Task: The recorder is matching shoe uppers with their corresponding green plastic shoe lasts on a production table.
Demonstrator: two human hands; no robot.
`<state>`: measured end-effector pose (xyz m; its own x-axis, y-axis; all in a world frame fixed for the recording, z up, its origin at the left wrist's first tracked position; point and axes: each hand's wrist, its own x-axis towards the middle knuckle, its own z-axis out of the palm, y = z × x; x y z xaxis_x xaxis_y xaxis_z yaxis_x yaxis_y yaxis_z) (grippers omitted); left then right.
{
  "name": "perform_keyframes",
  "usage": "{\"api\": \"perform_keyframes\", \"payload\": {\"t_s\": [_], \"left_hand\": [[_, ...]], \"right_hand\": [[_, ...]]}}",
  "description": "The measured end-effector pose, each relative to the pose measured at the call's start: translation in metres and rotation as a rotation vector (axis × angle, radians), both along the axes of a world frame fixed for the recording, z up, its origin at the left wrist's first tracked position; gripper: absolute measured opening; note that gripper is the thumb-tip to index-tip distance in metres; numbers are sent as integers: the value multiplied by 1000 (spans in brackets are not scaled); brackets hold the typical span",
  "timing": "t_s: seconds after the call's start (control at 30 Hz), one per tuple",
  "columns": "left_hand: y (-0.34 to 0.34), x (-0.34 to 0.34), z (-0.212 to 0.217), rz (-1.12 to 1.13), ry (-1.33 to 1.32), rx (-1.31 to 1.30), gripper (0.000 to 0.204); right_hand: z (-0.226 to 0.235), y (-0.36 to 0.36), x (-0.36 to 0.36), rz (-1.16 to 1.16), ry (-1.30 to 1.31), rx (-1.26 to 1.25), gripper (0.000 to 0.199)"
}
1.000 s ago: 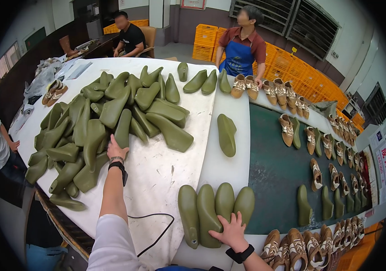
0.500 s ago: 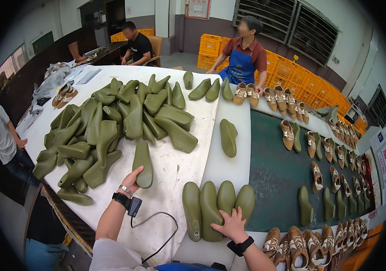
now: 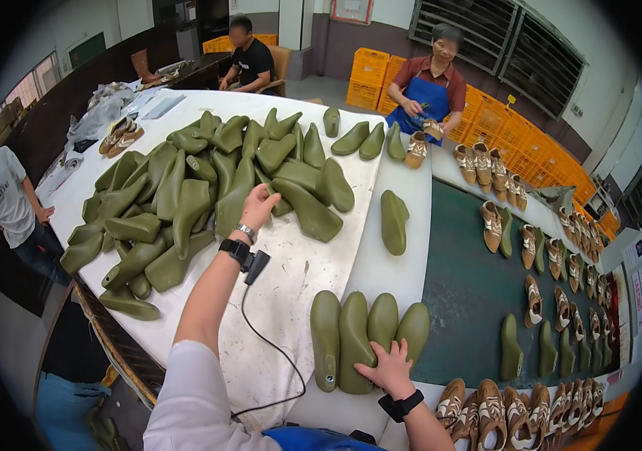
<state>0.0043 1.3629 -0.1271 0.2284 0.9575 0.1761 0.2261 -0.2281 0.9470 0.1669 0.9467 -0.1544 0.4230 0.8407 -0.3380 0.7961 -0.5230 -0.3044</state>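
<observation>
Green shoe lasts (image 3: 185, 203) lie in a big heap on the white table. At the heap's right side is my left hand (image 3: 259, 204), its fingers bent onto one shoe last (image 3: 282, 206), mostly covered by the hand and its neighbours. Another last (image 3: 336, 185) rests on the heap's right edge. Close to me, several lasts (image 3: 353, 338) stand side by side in a row, toes pointing away. My right hand (image 3: 388, 368) lies across the near part of this row with fingers spread, touching the lasts without gripping one.
A single last (image 3: 394, 223) lies on the pale strip. Brown-and-white sneakers (image 3: 492, 225) and more lasts line the dark green surface (image 3: 456, 301) at right. Across the table a co-worker in a blue apron (image 3: 427, 94) handles a sneaker. A black cable (image 3: 279, 342) trails from my left wrist.
My left hand has let go of its last and moved farther away to the heap. A last now lies at the heap's right edge. The co-worker has lifted a sneaker. My right hand stays put.
</observation>
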Motion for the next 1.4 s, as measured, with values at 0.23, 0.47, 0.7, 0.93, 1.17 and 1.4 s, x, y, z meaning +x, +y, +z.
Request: {"api": "perform_keyframes", "payload": {"t_s": [0.23, 0.47, 0.7, 0.93, 1.17, 1.4], "left_hand": [[62, -78, -78, 421, 717, 113, 85], [70, -94, -98, 436, 485, -17, 82], [7, -105, -86, 344, 480, -24, 56], [-147, -133, -53, 110, 817, 117, 41], [-290, -110, -62, -195, 762, -29, 47], [-303, -82, -103, -212, 279, 116, 72]], "right_hand": [[0, 3, 2, -20, -41, 7, 69], [-5, -5, -1, -19, -34, 54, 69], [-9, -3, -1, -9, -37, 49, 69], [-7, 4, 0, -2, -21, 23, 70], [-11, -5, -3, -7, -17, 8, 72], [-11, -2, -1, -26, 12, 15, 75]]}}
